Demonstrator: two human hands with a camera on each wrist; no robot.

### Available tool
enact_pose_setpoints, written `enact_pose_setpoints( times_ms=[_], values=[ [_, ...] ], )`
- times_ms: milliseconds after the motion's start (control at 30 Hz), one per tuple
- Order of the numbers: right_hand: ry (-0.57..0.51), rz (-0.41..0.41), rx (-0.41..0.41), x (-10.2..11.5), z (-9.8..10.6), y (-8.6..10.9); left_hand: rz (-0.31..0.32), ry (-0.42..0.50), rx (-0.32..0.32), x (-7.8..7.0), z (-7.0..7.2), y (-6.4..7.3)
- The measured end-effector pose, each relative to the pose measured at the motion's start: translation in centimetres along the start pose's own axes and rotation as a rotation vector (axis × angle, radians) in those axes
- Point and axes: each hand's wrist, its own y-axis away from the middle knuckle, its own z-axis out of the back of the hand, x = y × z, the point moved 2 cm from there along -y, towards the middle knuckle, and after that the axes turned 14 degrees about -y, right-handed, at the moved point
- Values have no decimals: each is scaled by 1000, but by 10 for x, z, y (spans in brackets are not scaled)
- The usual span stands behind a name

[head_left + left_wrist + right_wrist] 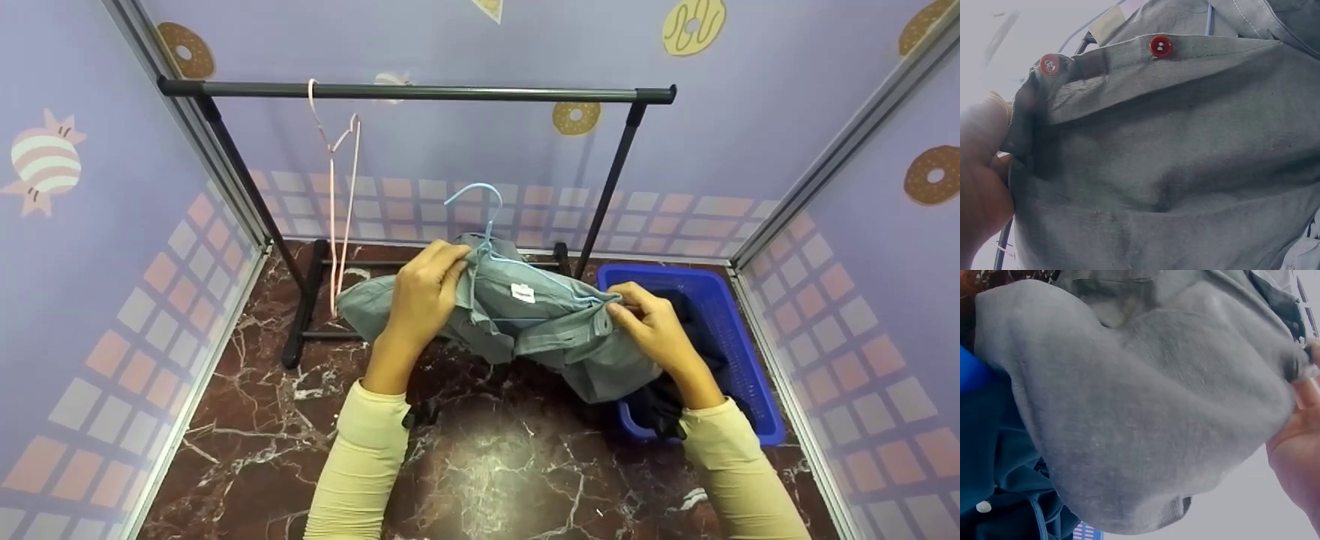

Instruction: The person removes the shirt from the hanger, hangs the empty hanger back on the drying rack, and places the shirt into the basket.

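A grey-green shirt [551, 341] hangs between both hands in the head view, a white label [523, 292] showing inside. Inside its neck opening lies a light blue hanger [491, 217], whose hook sticks up above the cloth. My left hand [424, 292] pinches the shirt's edge just left of the hook. With thumb and fingers, my right hand [654, 326] pinches the opposite edge, close to the hanger's right end. Red buttons [1161, 46] line the shirt's edge in the left wrist view. Loose grey cloth fills most of the right wrist view.
Behind the shirt stands a black clothes rack [420, 91]. A pink hanger [332, 217] hangs from its bar at the left. At the right, a blue basket [750, 360] holds dark clothing [694, 337]. Patterned walls enclose the marble-look floor [495, 465].
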Motion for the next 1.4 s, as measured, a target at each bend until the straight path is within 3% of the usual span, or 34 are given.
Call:
enact_pose_setpoints(
  times_ms=[133,467,633,833,1067,1400],
  values=[
    [-36,-69,9,-4,4,0,4,12,-27,1,-1,1],
    [-213,-204,48,-55,15,6,30,61,-97,2,-5,4],
    [-296,-201,60,-63,13,12,54,75,-99,4,-5,3],
    [-374,-139,59,-67,7,22,68,82,-101,7,-3,2],
    [-382,-107,61,-76,-10,25,83,93,-116,7,-1,0],
    [-315,-243,19,-87,-30,24,38,85,-51,3,-2,-5]
  ],
)
